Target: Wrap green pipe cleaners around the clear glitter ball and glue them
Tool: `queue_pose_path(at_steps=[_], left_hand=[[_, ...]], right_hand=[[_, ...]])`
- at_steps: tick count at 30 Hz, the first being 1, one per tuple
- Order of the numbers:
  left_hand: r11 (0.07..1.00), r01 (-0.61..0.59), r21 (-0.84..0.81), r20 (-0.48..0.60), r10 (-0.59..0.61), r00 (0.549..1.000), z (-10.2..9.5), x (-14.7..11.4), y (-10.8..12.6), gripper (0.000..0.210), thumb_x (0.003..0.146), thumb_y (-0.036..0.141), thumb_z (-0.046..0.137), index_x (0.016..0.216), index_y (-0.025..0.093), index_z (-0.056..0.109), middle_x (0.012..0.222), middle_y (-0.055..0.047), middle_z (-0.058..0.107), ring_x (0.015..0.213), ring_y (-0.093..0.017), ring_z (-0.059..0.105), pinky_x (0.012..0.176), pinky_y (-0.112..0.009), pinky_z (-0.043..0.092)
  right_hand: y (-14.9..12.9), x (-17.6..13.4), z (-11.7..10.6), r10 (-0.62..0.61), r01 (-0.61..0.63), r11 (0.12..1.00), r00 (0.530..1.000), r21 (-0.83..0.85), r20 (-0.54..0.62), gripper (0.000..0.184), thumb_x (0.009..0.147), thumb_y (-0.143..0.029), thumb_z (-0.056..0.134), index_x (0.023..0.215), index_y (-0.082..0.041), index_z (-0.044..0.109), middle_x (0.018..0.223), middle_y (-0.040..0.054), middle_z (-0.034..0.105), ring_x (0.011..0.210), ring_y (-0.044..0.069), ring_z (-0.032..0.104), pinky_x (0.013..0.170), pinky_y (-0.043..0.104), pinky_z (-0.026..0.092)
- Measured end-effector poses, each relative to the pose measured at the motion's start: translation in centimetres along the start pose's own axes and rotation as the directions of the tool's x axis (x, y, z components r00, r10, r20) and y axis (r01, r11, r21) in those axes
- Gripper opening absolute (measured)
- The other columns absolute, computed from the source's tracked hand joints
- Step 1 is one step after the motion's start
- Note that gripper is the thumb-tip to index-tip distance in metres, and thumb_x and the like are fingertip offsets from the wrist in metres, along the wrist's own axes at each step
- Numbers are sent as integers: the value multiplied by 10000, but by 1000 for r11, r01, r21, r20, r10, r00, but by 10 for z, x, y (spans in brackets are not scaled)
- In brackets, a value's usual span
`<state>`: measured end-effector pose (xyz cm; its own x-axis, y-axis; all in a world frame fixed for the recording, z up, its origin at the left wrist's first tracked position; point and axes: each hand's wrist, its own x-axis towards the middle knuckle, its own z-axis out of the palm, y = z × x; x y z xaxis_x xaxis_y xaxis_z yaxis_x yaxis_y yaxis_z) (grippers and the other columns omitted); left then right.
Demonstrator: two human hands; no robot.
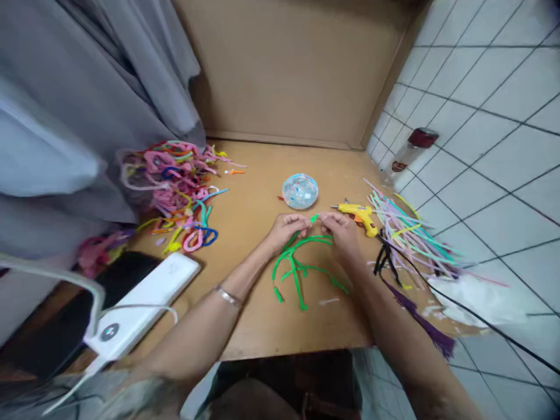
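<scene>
Between my two hands is a short stretch of green pipe cleaner (314, 218), pinched from both sides by the fingertips. My left hand (285, 228) is closed on its left end, and my right hand (339, 228) grips the right end. Just below the hands, a branching figure of green pipe cleaners (297, 271) lies on the table, its arms spread out. Whether the held piece joins that figure is hidden by my fingers. A round tub (300, 191) with a blue rim sits beyond my hands. Right of my right hand lies a yellow glue gun (359, 216).
A tangled heap of mostly pink pipe cleaners (175, 181) covers the table's left side. A white power bank (144, 303) with cables lies nearer me. At right are straight pipe cleaners (406, 230), a purple tassel (424, 326), a black cord (464, 309) and a bottle (409, 154) by the tiled wall.
</scene>
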<state>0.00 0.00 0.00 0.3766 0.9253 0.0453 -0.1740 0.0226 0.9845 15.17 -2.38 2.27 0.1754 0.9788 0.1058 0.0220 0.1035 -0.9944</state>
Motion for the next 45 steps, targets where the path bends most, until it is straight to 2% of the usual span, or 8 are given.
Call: queue_pose_path(at_steps=[4,15,20,24,29,33,40,45], left_hand=[[999,-43,15,-2,43,999,0,1,-2,284,667,425,665,668,143,638,484,37,540,469,-74,435,535,-225,335],[998,-31,60,-3,31,1000,1,-1,-1,235,680,375,655,680,140,650,477,41,540,459,-72,434,530,-225,345],[997,-47,58,-11,48,999,-1,0,-1,233,675,374,655,677,141,654,483,36,549,470,-77,449,542,-228,358],[996,-56,63,-14,57,998,-2,0,0,223,672,365,655,681,142,660,486,32,556,482,-81,461,567,-233,376],[997,-49,65,-13,50,999,0,-1,0,224,674,372,648,680,148,650,488,34,547,482,-83,454,563,-235,367],[995,-40,87,-6,41,999,0,-1,0,244,677,390,641,680,146,650,490,35,538,479,-81,444,548,-234,348],[994,-35,105,0,35,999,0,0,-3,244,682,386,642,686,142,653,493,32,542,480,-80,444,541,-232,335],[994,-46,96,1,46,999,0,0,-2,236,684,381,643,681,145,652,489,33,548,475,-80,444,546,-233,347]], right_hand=[[-3,-2,-1,-7,7,1000,1000,-19,0,322,622,-462,672,511,-188,543,487,-39,461,506,87,385,500,234,296],[-1,-2,1,19,-20,999,999,-33,-40,237,592,-400,667,551,-185,575,483,-51,460,508,84,363,506,243,300],[2,-1,-1,28,-28,1000,1000,0,-2,278,614,-445,667,550,-186,587,484,-46,459,507,87,365,511,248,291],[6,2,-3,-48,48,999,998,-17,-35,308,648,-483,653,599,-180,629,530,-41,468,535,94,383,546,256,314],[6,2,-4,-66,63,996,997,-63,-42,403,692,-563,629,565,-186,564,531,-31,465,537,102,380,533,260,304],[3,-1,-3,-54,54,996,998,-64,-10,402,673,-542,664,536,-189,530,499,-40,431,521,95,362,510,252,288],[-2,-2,-1,-89,86,991,996,-101,-22,247,631,-408,691,628,-162,664,556,-26,516,545,96,397,543,259,338],[3,0,-3,-70,69,998,997,-9,-33,360,685,-518,661,742,-169,727,596,-14,543,570,102,432,542,251,339]])
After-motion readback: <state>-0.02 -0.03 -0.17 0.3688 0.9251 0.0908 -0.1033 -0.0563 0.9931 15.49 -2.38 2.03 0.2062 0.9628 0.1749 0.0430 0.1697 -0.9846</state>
